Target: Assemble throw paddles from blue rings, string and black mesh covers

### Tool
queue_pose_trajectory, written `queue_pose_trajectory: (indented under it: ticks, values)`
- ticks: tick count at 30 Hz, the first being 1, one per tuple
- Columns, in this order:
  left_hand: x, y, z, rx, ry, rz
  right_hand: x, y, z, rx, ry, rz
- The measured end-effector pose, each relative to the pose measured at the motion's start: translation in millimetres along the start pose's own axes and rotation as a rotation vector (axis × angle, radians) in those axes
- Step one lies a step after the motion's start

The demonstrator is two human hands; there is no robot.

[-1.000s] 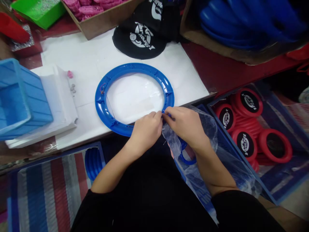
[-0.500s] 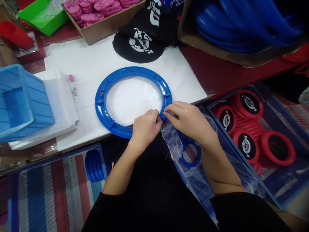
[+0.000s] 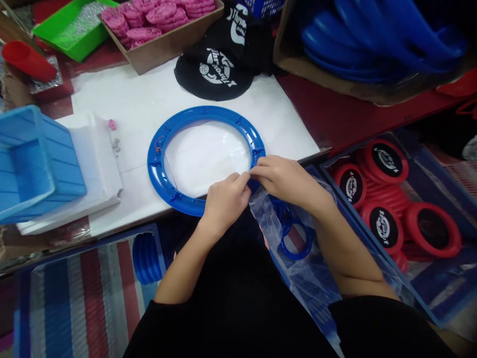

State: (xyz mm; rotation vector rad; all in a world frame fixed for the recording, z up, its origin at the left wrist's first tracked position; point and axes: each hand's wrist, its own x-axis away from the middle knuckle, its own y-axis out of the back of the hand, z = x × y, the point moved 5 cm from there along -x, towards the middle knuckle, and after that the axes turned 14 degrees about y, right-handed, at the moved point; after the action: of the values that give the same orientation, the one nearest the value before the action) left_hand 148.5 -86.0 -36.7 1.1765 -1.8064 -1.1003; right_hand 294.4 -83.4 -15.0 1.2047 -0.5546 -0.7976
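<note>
A blue plastic ring lies on white paper at the table's front edge, its ribbed side up, with small red wires at its left. At the ring's lower right, my left hand has its fingers bent and pressed together. My right hand meets it there, thumb and fingers pinched over the rim. The fingertips of both hands touch or nearly touch, and whatever small thing is between them is hidden. Below my right hand hangs clear plastic film.
A light blue bin stands left, near a green tray and a box of pink pieces. Black printed discs lie behind the ring. Right are a carton of blue rings and a crate of red discs.
My right hand's fingers have closed down onto the rim, and my hands are closer together, covering the blue spot seen between them before. The whole view has shifted slightly.
</note>
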Motion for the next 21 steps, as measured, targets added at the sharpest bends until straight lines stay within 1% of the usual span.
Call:
queue_pose_trajectory:
  ticks: [5,8,11,14,16,21]
  values:
    - [5.3,-8.2,0.3,-0.118,-0.090,-0.059,6.4,-2.3,0.5,0.025,0.055,-0.057]
    - [9.1,-11.8,3.5,-0.113,-0.126,-0.097,8.5,-2.3,1.6,0.023,0.098,-0.086]
    - [11.9,-12.8,6.7,-0.081,-0.155,-0.117,11.0,-4.8,0.2,-0.062,0.133,-0.138]
    - [12.9,-10.4,7.8,-0.028,-0.179,-0.113,13.8,-8.5,-2.0,-0.148,0.132,-0.223]
    - [12.8,-7.7,6.7,-0.015,-0.196,-0.095,14.8,-11.1,-1.6,-0.164,0.121,-0.262]
    - [9.6,1.1,1.3,-0.119,-0.191,-0.020,13.1,-14.7,5.1,-0.088,0.116,-0.259]
